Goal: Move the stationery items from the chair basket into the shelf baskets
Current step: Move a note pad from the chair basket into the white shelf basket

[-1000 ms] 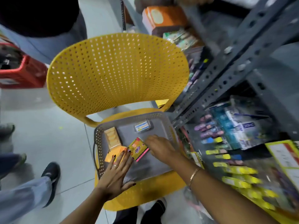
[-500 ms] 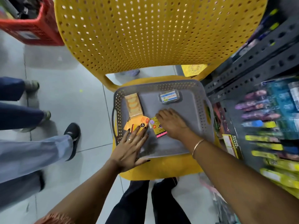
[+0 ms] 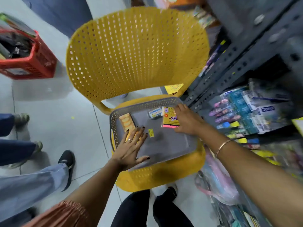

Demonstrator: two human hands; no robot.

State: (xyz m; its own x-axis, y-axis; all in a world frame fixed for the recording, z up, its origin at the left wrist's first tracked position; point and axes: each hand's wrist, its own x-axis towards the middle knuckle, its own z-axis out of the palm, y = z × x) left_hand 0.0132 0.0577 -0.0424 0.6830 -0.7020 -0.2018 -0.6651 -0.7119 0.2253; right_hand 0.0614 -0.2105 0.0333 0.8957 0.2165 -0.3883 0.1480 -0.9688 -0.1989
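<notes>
A grey perforated basket [image 3: 165, 101] sits on the seat of a yellow chair [image 3: 136, 51]. My right hand [image 3: 186, 120] is shut on a yellow and pink packet [image 3: 170, 119], lifted above the basket's right side. My left hand [image 3: 131, 145] lies flat with fingers spread over an orange packet at the basket's left. A longer orange pack [image 3: 127, 122] lies along the left wall. A small clear box [image 3: 155, 112] rests at the far side. A little yellow label [image 3: 151, 133] lies on the basket floor.
A grey metal shelf [image 3: 242, 63] with pens and markers [image 3: 229, 112] stands at the right. A red crate [image 3: 27, 61] is on the floor at the left. Other people's legs and shoes [image 3: 66, 163] stand on the left; dark trouser legs show below the chair.
My right hand has picked the yellow and pink packet up off the basket floor and carried it toward the far right corner. My left hand stays on the orange packet.
</notes>
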